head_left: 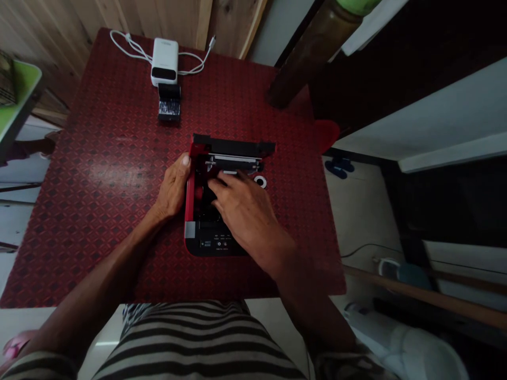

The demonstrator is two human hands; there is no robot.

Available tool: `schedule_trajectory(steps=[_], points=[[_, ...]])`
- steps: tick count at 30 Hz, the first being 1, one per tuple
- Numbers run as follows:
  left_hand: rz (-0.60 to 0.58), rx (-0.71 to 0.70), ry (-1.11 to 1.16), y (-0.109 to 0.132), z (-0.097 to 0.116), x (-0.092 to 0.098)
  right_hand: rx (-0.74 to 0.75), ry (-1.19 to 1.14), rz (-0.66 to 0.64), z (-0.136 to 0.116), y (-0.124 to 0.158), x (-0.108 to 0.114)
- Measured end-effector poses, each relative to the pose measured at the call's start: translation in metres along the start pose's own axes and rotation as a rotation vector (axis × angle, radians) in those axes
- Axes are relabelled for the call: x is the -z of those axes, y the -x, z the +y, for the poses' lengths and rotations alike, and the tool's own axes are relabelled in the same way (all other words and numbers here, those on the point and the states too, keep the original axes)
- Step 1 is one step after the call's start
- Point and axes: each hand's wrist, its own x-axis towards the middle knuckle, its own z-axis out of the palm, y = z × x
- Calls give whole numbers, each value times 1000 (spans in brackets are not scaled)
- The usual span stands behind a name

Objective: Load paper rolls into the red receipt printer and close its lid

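Device (209, 231) centre-frame on table (111, 184); left hand (173, 187) at its left side, right hand (245, 203) over it; power bank (165, 57) upper left; slippers (339, 167) right.

Wooden plank wall (166, 18) | red table (111, 132) — diamond-patterned | pale floor (356, 206) | dim light

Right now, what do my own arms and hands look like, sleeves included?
Your left hand and right hand are bare, with no glove, watch or bracelet showing. The forearms are uncovered. The left sleeve has dark and light stripes, like the shirt; the right sleeve is in shadow.
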Motion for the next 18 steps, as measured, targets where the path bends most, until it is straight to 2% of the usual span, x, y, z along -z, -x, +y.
schedule_trajectory(steps=[5, 8, 13, 16, 18], points=[[7, -42, -13, -2, -5, -1, -29, -24, -190, -6, -8, 16], [1, -61, -10, -2, -5, -1, 8, -22, -189, -4, -9, 18], [-4, -76, -12, -3, -2, -1, 22, -39, 46, -2, 9, 12], [3, -77, -16, -2, -1, -1, 53, -115, 283, 1, 34, 14], [-1, -70, -17, -2, -1, -1, 84, -281, 440, 11, 57, 19]])
